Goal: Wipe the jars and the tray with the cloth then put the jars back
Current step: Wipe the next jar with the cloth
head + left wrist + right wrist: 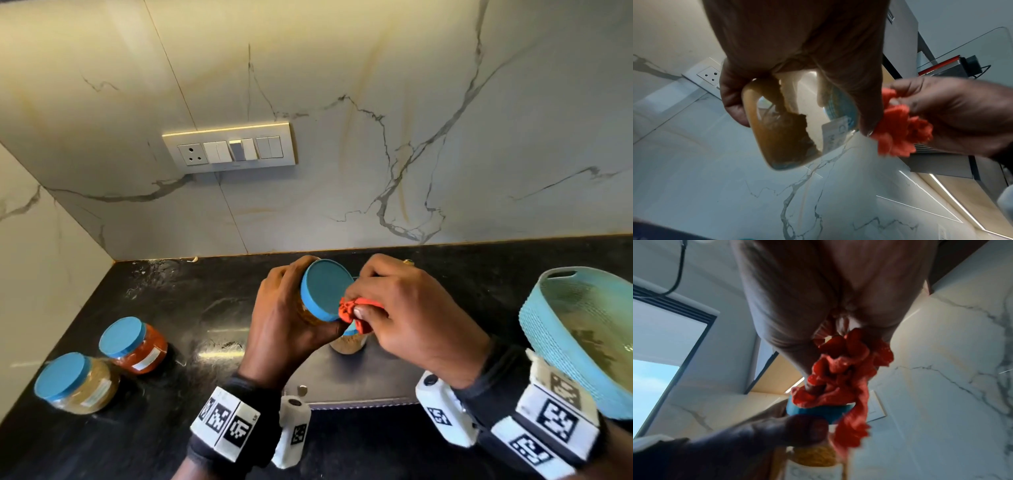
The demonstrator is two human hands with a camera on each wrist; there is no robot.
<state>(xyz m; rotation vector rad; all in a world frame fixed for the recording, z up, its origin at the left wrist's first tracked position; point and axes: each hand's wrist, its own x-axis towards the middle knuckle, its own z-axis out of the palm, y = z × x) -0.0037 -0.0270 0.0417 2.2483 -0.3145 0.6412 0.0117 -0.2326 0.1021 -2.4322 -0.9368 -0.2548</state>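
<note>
Four jars, all with blue lids: one with brown-yellow powder [310, 301], gripped in the left hand [284, 322]; one with orange-red contents [135, 344] and one with tan contents [77, 382] standing close together at the left of the worktop [191, 308]; one more [349, 342], mostly hidden below the hands. One red cloth [356, 313], bunched in the right hand [404, 308] against the held jar's lid. One teal tray [548, 329] at the right edge. Two hands. One switch plate [227, 147] on the wall, with one socket.
</note>
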